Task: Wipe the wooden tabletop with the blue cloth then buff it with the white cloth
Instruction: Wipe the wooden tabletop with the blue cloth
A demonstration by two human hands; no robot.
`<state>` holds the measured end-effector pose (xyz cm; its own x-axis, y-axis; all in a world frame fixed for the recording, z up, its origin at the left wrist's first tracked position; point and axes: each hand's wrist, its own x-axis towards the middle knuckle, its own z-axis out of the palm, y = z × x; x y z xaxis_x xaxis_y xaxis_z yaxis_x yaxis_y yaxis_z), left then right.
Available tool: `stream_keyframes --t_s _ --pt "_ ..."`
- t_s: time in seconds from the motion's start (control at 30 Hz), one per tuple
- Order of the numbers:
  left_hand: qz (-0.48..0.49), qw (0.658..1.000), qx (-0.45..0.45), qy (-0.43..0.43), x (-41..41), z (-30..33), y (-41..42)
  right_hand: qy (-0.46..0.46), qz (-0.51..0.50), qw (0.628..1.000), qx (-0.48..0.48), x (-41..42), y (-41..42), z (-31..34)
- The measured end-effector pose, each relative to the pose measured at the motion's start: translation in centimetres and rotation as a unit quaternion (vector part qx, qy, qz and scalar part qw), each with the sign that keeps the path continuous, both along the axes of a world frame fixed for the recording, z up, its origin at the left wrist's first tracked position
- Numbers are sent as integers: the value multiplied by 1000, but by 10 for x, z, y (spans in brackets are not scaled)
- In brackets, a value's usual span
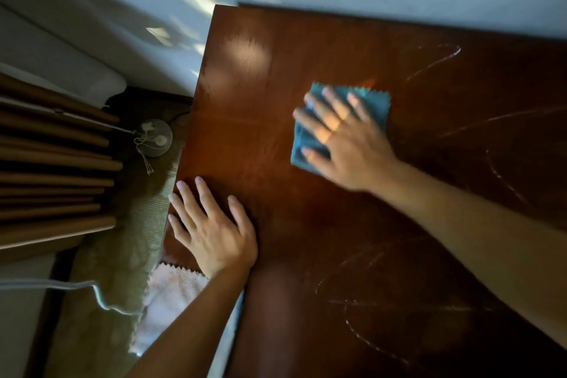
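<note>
Our right hand (346,144) flat, pressing blue cloth (365,104); left hand (211,230) splayed, empty; white cloth (171,291) under left wrist may slide off edge.

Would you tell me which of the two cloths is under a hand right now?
The blue cloth, pressed flat by the right hand; the white cloth lies untouched.

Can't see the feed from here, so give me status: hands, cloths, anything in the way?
Right hand flat on blue cloth, pressing it to tabletop. Left hand flat at table's left edge. White cloth under left forearm, unused. Nothing in the way.
</note>
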<state>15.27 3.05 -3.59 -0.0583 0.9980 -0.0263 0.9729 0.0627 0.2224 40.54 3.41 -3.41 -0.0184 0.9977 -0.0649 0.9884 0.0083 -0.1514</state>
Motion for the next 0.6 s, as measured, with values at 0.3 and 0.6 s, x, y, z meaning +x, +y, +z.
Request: stream_keyframes --t_s 0.3,0.6 --pt "-4 1000 -11 -17 -2 0 -2 26 -54 998 19 -73 -19 -3" --pt "-9 996 -38 -79 -7 9 2 16 41 999 -30 -114 -91 1"
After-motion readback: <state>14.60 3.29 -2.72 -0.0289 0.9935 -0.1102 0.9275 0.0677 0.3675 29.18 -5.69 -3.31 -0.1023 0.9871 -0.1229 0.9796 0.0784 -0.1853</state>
